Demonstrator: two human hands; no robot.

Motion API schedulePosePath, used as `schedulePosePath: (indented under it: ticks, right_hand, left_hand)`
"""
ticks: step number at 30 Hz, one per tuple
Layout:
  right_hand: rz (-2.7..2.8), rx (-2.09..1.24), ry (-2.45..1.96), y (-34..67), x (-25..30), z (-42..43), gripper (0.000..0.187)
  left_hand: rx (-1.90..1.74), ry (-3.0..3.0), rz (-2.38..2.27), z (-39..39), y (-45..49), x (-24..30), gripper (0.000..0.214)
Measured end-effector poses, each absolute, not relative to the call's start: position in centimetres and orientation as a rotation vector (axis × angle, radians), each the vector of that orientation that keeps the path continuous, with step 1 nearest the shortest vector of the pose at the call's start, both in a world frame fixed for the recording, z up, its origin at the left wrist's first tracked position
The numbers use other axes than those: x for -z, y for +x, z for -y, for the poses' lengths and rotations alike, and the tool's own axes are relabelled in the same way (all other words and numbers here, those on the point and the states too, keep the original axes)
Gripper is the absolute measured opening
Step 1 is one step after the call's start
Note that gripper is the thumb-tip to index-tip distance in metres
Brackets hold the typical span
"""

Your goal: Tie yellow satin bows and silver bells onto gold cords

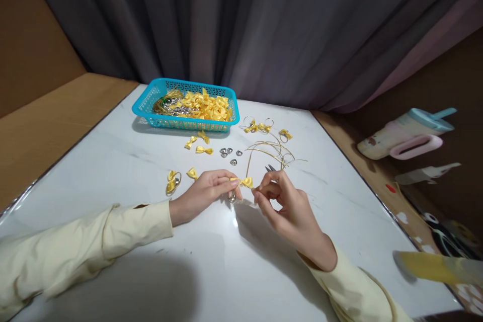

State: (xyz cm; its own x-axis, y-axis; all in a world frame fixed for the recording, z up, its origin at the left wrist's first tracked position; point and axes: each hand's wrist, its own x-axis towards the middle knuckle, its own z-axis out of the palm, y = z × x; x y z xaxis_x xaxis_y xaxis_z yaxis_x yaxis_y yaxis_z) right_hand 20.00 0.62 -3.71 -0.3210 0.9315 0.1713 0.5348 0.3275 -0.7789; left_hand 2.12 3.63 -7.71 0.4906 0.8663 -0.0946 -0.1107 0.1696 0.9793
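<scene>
Between my hands is a yellow ribbon bow (247, 182). My left hand (213, 188) pinches its left side with thumb and fingers. Just below those fingertips shows a silver heart-shaped charm (232, 198); whether it is attached to the bow I cannot tell. Close by the bow's right end, my right hand (281, 201) has thumb and fingers pinched together; what lies between them is too small to make out. Gold cord pieces (277, 153) curl on the table beyond my right hand, and dark scissor tips (270, 168) poke out beside its fingers.
A blue basket (181, 122) of yellow bows, silver charms and gold cord stands at the back. Loose bows (204, 150), several charms (226, 151) and looped bow pieces (173, 182) lie on the white table (124, 171). At right are a tumbler (400, 133) and a yellow tube (430, 265).
</scene>
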Motion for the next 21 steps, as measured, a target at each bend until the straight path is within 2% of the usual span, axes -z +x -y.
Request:
schedulePosePath:
  ticks: [21]
  right_hand:
    - [2.025,-0.708,-1.164,20.1,4.8,-0.6,0.018]
  left_hand:
    - [-0.802,1.198,-0.807,-3.6,2.3,7.4,0.018]
